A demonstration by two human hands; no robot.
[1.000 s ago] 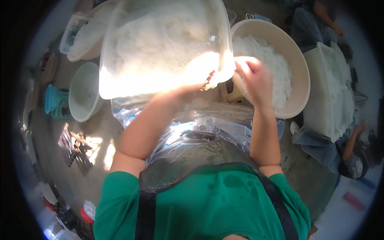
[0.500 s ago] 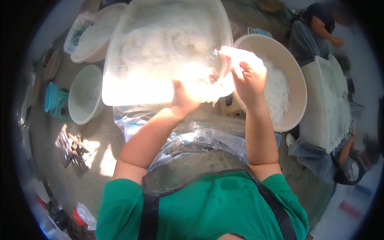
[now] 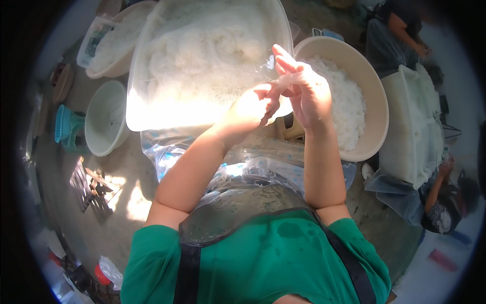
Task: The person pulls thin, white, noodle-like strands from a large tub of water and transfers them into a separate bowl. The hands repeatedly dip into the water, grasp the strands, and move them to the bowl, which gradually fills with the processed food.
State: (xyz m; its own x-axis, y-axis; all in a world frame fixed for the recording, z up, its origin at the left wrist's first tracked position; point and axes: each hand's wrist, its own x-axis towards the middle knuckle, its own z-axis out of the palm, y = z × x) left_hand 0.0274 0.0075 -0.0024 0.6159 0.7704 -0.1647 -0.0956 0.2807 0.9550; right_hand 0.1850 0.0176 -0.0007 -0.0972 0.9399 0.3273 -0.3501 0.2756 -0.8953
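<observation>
1 translucent white strand [image 3: 287, 80] spans left hand [image 3: 249, 109] to right hand [image 3: 313, 96], at the near right corner of the white tub [image 3: 139, 114]. Left: fingers closed on its lower end. Right: strand crosses partly spread fingers; cannot tell whether they clamp it.

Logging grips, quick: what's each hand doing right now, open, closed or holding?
Left hand: closed on a pale strand.
Right hand: some fingers extended, strand across them; whether it's gripping can't be told.
</observation>
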